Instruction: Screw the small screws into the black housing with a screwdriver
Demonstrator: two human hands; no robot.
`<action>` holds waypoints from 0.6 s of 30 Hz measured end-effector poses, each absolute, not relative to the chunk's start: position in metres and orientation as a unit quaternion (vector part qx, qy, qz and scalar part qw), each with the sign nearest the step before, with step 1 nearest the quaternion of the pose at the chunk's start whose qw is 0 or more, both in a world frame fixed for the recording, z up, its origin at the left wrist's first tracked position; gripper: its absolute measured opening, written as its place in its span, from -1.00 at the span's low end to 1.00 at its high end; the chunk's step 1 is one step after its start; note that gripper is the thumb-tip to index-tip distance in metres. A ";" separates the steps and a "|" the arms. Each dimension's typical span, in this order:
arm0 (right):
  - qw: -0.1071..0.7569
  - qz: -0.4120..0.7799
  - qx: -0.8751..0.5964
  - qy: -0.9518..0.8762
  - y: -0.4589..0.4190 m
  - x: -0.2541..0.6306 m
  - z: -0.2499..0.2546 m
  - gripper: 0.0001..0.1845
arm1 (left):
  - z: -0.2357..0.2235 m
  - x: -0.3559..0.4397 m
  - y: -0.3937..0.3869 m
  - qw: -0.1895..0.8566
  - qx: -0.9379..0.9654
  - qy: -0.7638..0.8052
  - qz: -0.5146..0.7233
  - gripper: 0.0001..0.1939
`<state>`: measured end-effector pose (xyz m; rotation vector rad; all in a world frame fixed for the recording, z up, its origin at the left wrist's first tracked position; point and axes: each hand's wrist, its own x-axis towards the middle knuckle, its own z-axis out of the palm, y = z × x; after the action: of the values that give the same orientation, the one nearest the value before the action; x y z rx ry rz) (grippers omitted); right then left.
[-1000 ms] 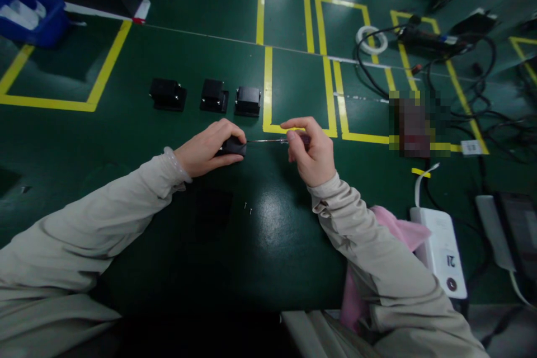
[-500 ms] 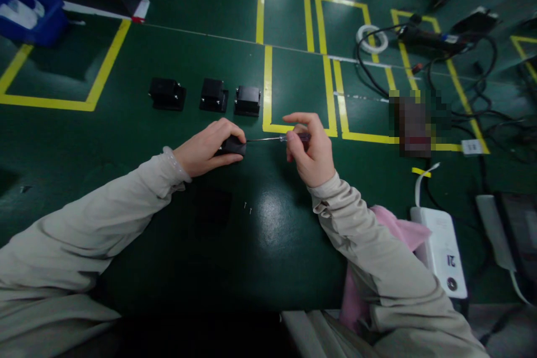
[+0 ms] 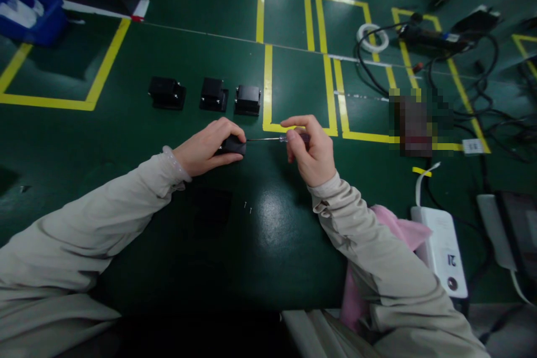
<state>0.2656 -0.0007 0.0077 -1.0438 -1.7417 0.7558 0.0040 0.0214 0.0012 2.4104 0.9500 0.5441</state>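
Observation:
My left hand (image 3: 206,148) is closed around a small black block-shaped part (image 3: 234,146), thumb and fingers pinching it against the green table. In my right hand (image 3: 311,150) is a screwdriver (image 3: 284,139) with a clear purplish handle, held between thumb and curled fingers while the index finger stretches out. Its thin shaft points left and its tip reaches the right end of the black part; the exact contact is too small to see. Two tiny screws (image 3: 248,207) lie on the table nearer to me. Three similar black parts (image 3: 213,94) stand in a row beyond my left hand.
Yellow tape (image 3: 331,95) marks rectangles on the green table. At the right are cables, a white tape roll (image 3: 372,38), a white power bank-like box (image 3: 440,251) and a pink cloth (image 3: 398,227). A blue bin (image 3: 52,25) sits at the far left.
My right hand shifts very slightly, its index finger moving a little on the screwdriver side. The left hand and the black part stay in place.

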 end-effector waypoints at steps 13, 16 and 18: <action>0.469 0.314 -0.429 -0.706 0.000 0.265 0.008 -0.75 | 0.002 0.004 0.021 0.249 0.883 0.343 0.203 -0.72; 0.459 0.313 -0.434 -0.709 0.000 0.265 0.008 -0.71 | 0.003 0.004 0.021 0.251 0.881 0.347 0.199 -0.71; 0.461 0.313 -0.430 -0.710 0.000 0.265 0.008 -0.73 | 0.003 0.004 0.021 0.251 0.881 0.347 0.198 -0.72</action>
<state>0.2651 0.0000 0.0075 -1.0575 -1.7474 0.7698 0.0043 0.0206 0.0026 2.3981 0.9454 0.5398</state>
